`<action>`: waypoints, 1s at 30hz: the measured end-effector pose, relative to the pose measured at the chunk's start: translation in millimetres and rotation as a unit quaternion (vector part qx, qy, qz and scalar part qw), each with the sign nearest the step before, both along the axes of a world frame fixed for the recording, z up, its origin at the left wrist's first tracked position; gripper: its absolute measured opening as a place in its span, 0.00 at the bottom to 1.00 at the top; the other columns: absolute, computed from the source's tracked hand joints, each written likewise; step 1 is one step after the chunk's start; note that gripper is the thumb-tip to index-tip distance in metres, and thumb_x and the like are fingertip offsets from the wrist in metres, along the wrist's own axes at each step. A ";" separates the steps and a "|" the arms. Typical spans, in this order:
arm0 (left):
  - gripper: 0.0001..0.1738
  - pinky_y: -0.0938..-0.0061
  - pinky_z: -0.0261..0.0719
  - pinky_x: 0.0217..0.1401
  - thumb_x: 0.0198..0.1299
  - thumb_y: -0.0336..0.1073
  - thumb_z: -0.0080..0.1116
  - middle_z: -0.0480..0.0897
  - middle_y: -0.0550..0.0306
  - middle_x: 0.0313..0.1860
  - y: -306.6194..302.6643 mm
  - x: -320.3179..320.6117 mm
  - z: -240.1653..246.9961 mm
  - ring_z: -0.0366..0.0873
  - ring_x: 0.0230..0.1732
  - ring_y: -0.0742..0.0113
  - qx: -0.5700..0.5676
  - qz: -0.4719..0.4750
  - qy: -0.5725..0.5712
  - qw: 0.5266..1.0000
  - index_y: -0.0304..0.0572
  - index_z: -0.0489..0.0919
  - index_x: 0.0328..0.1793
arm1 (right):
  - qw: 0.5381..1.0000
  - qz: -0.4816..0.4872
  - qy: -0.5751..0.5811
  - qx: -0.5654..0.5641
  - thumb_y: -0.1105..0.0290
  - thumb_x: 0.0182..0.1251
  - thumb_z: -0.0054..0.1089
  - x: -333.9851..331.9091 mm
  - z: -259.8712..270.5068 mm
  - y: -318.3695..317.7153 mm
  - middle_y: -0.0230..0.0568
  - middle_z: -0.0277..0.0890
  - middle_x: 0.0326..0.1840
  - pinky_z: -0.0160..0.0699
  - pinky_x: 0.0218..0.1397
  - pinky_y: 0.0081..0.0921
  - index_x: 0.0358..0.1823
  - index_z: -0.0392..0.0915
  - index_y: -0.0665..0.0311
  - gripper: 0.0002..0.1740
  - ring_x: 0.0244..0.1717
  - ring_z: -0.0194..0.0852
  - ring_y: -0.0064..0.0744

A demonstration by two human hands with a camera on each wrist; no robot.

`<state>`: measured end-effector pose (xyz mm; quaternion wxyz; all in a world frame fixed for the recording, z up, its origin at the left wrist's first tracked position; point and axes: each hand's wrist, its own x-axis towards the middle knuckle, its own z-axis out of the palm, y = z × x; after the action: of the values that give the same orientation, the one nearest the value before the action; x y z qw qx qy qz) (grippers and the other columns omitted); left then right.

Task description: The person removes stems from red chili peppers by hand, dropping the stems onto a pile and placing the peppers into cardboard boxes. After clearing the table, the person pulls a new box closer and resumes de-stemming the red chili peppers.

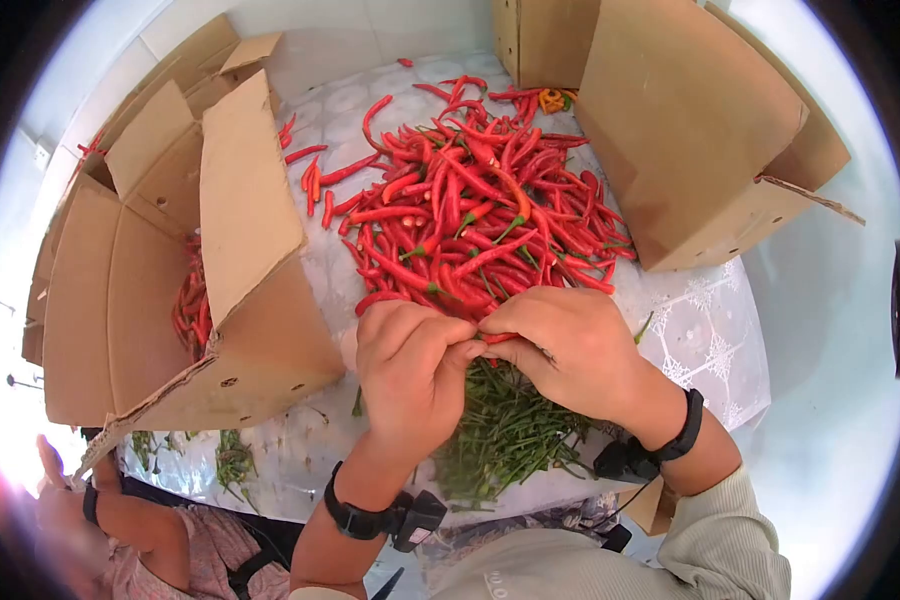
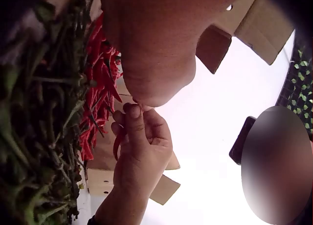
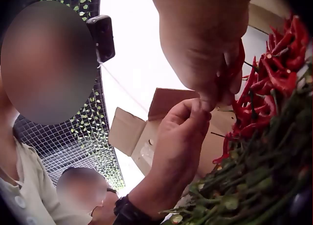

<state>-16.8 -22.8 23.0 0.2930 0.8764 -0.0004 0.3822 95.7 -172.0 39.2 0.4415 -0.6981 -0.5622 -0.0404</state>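
My two hands meet over the near edge of a heap of red chili peppers (image 1: 470, 190). The right hand (image 1: 575, 350) grips one red chili pepper (image 1: 500, 338), whose body also shows along its fingers in the right wrist view. At the end of that pepper, the thumb and forefinger of my left hand (image 1: 410, 370) pinch together against the right fingertips; what lies between them is mostly hidden. Just below the hands is a pile of green chili stems (image 1: 510, 430), which fills the near side of the left wrist view.
An open cardboard box (image 1: 255, 190) with more red chilies (image 1: 192, 305) inside stands on the left. Another cardboard box (image 1: 690, 130) is at the right. Loose stems (image 1: 234, 460) lie on the patterned white tablecloth (image 1: 710, 320). Another person's arm (image 1: 145, 520) shows lower left.
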 end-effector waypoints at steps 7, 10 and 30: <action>0.07 0.63 0.69 0.44 0.49 0.30 0.69 0.79 0.59 0.30 1.8 -0.9 1.8 0.74 0.37 0.55 0.024 -0.009 -0.004 1.000 0.43 0.81 0.33 | 0.996 0.055 0.065 -0.032 0.73 0.56 0.68 7.6 7.3 -2.9 0.43 0.80 0.30 0.78 0.36 0.35 0.38 0.80 0.62 0.09 0.33 0.81 0.44; 0.06 0.63 0.69 0.44 0.50 0.31 0.68 0.79 0.59 0.31 2.6 -0.7 1.2 0.74 0.37 0.55 0.009 -0.029 -0.019 0.999 0.43 0.81 0.33 | 0.989 0.079 0.099 -0.073 0.73 0.56 0.68 12.8 14.8 -5.6 0.44 0.80 0.32 0.78 0.38 0.33 0.39 0.80 0.63 0.10 0.35 0.81 0.44; 0.09 0.63 0.71 0.44 0.44 0.23 0.60 0.78 0.55 0.34 -4.3 -2.8 6.5 0.73 0.39 0.54 0.001 -0.054 -0.004 0.999 0.41 0.82 0.33 | 0.995 -0.082 -0.051 0.011 0.73 0.65 0.63 82.3 -14.1 17.1 0.38 0.80 0.51 0.80 0.46 0.30 0.48 0.82 0.58 0.10 0.44 0.81 0.38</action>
<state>-19.6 -27.1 29.5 0.3127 0.8737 -0.0489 0.3694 178.0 -154.9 25.1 0.4149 -0.7343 -0.5240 -0.1182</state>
